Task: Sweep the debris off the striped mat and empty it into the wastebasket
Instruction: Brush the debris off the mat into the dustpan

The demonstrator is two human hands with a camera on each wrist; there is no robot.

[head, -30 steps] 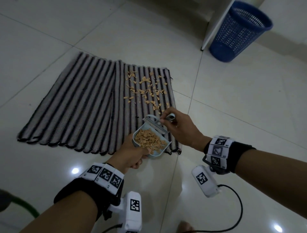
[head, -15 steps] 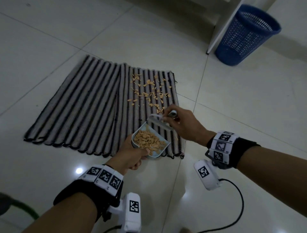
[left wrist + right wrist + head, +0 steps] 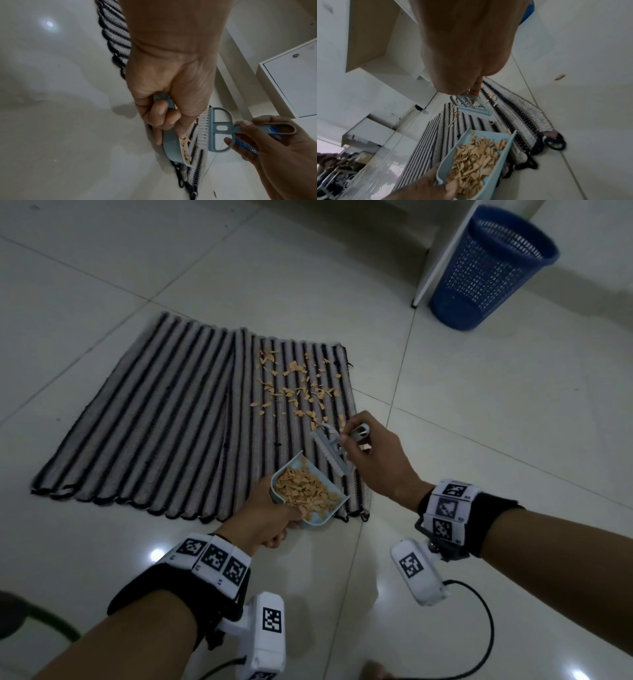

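The striped mat [image 3: 164,426] lies on the tile floor, with tan debris [image 3: 298,386] scattered over its right part. My left hand [image 3: 263,518] grips the handle of a light-blue dustpan [image 3: 325,517], which holds a heap of tan chips [image 3: 476,158] and is lifted at the mat's near right corner. My right hand [image 3: 373,460] pinches the handle of a small grey-blue brush [image 3: 217,129]; its bristles hover just beyond the dustpan's mouth, near the closest chips. The blue wastebasket [image 3: 486,265] stands at the far right.
A white cabinet panel [image 3: 442,251] stands just left of the wastebasket. Bare glossy tile [image 3: 496,422] lies between the mat and the basket. A cable [image 3: 479,611] hangs from my right wrist camera. A dark and green object [image 3: 20,614] sits at the lower left edge.
The brush has moved away from the dustpan's mouth, farther up the mat toward the scattered chips. The dustpan has stayed in about the same place, still full.
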